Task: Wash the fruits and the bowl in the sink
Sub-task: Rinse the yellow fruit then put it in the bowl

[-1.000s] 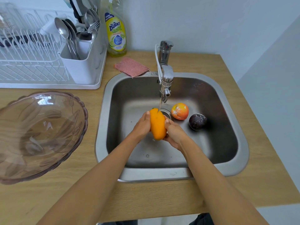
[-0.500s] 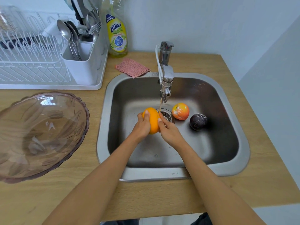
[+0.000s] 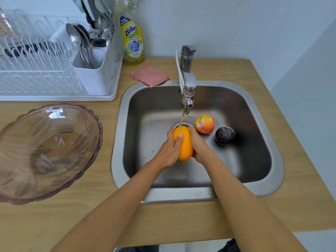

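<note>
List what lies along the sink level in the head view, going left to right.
Glass bowl → left hand → orange fruit → right hand → red-orange fruit → dark purple fruit.

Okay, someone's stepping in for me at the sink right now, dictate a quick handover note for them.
Left hand and right hand both grip the orange fruit under the thin stream from the tap, above the drain.
The red-orange fruit and dark purple fruit lie on the sink floor, right of the drain, both with whitish specks.
The bowl sits on the counter left of the sink.
Done: orange fruit being rinsed.
Left: apparently the other two fruits, then the bowl.
</note>
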Action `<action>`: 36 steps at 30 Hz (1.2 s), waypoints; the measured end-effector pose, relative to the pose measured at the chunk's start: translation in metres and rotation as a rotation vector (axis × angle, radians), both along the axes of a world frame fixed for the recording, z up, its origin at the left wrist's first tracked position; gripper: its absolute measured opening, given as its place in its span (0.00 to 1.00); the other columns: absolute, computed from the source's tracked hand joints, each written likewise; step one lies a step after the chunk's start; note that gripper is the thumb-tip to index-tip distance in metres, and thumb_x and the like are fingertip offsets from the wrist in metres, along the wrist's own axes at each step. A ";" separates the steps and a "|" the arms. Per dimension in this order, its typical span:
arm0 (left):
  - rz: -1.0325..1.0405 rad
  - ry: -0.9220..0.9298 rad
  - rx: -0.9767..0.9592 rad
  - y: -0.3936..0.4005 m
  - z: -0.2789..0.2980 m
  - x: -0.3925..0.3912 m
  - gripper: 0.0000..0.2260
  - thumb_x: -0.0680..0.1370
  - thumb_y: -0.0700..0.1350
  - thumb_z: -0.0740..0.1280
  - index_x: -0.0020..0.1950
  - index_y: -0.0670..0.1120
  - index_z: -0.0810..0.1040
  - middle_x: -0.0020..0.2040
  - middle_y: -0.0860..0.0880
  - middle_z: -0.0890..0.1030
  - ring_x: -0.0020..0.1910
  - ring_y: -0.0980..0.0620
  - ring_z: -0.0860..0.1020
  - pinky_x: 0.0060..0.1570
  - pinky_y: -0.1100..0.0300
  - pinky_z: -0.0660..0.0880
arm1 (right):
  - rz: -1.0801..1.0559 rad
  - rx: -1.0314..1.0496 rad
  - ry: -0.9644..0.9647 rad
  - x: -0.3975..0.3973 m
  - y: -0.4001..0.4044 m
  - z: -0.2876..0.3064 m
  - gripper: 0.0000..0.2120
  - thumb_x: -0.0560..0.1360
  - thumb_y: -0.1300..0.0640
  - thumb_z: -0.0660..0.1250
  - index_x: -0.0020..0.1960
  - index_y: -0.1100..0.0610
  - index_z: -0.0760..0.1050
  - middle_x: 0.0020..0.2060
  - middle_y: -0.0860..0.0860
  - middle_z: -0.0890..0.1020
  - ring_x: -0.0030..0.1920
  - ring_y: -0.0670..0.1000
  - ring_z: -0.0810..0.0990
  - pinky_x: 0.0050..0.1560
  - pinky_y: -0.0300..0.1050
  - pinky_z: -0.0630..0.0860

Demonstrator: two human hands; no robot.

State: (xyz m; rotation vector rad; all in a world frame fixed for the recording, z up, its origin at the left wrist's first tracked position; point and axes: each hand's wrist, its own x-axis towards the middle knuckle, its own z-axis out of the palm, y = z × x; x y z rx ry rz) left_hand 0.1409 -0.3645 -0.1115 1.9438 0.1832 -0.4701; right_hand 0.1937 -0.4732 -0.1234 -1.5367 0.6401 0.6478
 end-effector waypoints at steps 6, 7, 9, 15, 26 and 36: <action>0.069 0.049 0.064 0.006 -0.003 0.007 0.23 0.82 0.59 0.45 0.74 0.52 0.52 0.70 0.43 0.67 0.62 0.43 0.73 0.56 0.52 0.73 | 0.247 -0.233 -0.213 -0.011 0.006 0.000 0.29 0.81 0.37 0.43 0.74 0.52 0.64 0.64 0.60 0.75 0.54 0.60 0.79 0.38 0.47 0.78; 0.091 0.059 0.069 0.006 -0.003 0.009 0.23 0.82 0.59 0.45 0.74 0.52 0.53 0.70 0.42 0.68 0.62 0.43 0.73 0.55 0.52 0.73 | 0.297 -0.253 -0.249 -0.015 0.006 0.001 0.30 0.81 0.37 0.42 0.74 0.52 0.63 0.62 0.61 0.76 0.49 0.58 0.80 0.33 0.44 0.76; 0.146 0.076 0.065 0.007 -0.003 0.012 0.22 0.82 0.58 0.44 0.73 0.50 0.55 0.69 0.42 0.68 0.59 0.45 0.73 0.53 0.53 0.72 | 0.365 -0.261 -0.301 -0.020 0.004 0.002 0.29 0.81 0.39 0.42 0.76 0.52 0.59 0.62 0.61 0.76 0.44 0.57 0.80 0.30 0.42 0.75; 0.231 0.173 -0.005 0.020 -0.007 0.028 0.22 0.82 0.59 0.47 0.71 0.49 0.60 0.67 0.42 0.70 0.56 0.45 0.73 0.50 0.50 0.75 | 0.479 -0.214 -0.316 -0.030 0.004 0.009 0.27 0.82 0.41 0.47 0.79 0.46 0.47 0.70 0.54 0.67 0.59 0.59 0.77 0.45 0.51 0.82; 0.076 0.152 -0.026 0.015 -0.002 0.016 0.28 0.80 0.63 0.45 0.74 0.47 0.56 0.62 0.42 0.74 0.52 0.45 0.77 0.49 0.53 0.78 | 0.231 -0.226 -0.260 -0.023 0.004 0.011 0.23 0.83 0.45 0.46 0.75 0.52 0.60 0.69 0.57 0.70 0.65 0.57 0.72 0.65 0.55 0.72; 0.128 0.139 -0.170 0.027 0.005 -0.003 0.36 0.79 0.54 0.62 0.78 0.54 0.41 0.76 0.45 0.59 0.69 0.40 0.68 0.63 0.46 0.73 | 0.260 -0.026 -0.175 -0.030 0.010 0.012 0.26 0.82 0.39 0.45 0.76 0.49 0.56 0.70 0.57 0.69 0.65 0.58 0.73 0.62 0.59 0.75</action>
